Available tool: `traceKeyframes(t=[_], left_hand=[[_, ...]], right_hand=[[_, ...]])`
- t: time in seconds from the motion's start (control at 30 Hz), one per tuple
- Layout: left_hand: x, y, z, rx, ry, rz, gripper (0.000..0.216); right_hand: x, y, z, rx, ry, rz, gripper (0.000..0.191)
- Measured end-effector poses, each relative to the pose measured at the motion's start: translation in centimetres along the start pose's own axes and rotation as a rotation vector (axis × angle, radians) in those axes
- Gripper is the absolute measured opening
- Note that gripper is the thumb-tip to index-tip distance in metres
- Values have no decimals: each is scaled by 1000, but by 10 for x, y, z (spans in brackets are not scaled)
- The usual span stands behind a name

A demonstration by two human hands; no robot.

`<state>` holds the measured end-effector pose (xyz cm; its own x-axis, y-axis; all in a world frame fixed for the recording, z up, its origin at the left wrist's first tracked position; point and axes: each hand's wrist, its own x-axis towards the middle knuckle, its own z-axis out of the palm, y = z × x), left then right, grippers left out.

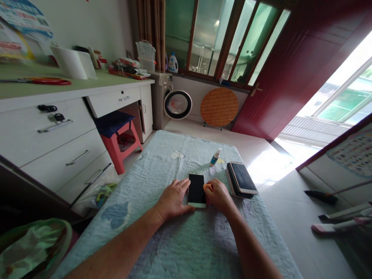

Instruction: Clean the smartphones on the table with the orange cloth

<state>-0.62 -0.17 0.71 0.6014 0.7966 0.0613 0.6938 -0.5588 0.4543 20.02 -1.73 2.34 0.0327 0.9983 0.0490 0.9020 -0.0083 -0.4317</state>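
A smartphone (pixel 197 190) with a white frame and a dark screen lies face up on the quilted pale blue cover (pixel 151 170). My left hand (pixel 173 197) grips it, fingers along its left edge and thumb by the lower corner. At its right edge my right hand (pixel 217 193) is closed, pinching a small orange thing (pixel 207 186) whose kind I cannot make out; most of it is hidden by the fingers. To the right sits a stack of phones (pixel 242 179). Beyond the smartphone stands a small spray bottle (pixel 215 158) with a white top.
A desk (pixel 116 87) with drawers runs along the left, a red stool (pixel 119 145) partly under it. Further off are a washing machine (pixel 160 102) with its door swung out, a round wooden tabletop (pixel 219 107) and a dark red door (pixel 279 69). A basket (pixel 68 232) is at lower left.
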Motion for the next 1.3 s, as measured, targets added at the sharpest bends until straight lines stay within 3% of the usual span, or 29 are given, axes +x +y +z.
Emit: traceKeyframes(t=[0.23, 0.37, 0.43, 0.47, 0.57, 0.63, 0.83, 1.07, 1.3], left_hand=[[0, 1, 1, 13, 2, -5, 87], [0, 2, -1, 30, -10, -5, 86], [-1, 1, -1, 26, -2, -5, 85], [0, 1, -1, 21, 1, -3, 85], [0, 0, -1, 0, -6, 13, 88], [1, 0, -1, -15, -5, 26, 89], [0, -2, 0, -23, 2, 23, 90], [0, 1, -2, -32, 17, 26, 89], [0, 4, -8, -87, 36, 64, 81]], right_hand=[[-19, -7, -26, 27, -276, -49, 18], [-26, -5, -38, 159, -604, -36, 20], [-27, -6, -42, 236, -662, -67, 22], [-28, -7, -42, 259, -604, -108, 22], [-26, -14, -35, 278, -256, -254, 19], [-23, -18, -25, 260, -138, -331, 17], [-10, -11, 4, 134, -30, -326, 20], [26, -1, 11, -2, 82, -222, 24], [52, -19, 19, -44, 88, -245, 22]])
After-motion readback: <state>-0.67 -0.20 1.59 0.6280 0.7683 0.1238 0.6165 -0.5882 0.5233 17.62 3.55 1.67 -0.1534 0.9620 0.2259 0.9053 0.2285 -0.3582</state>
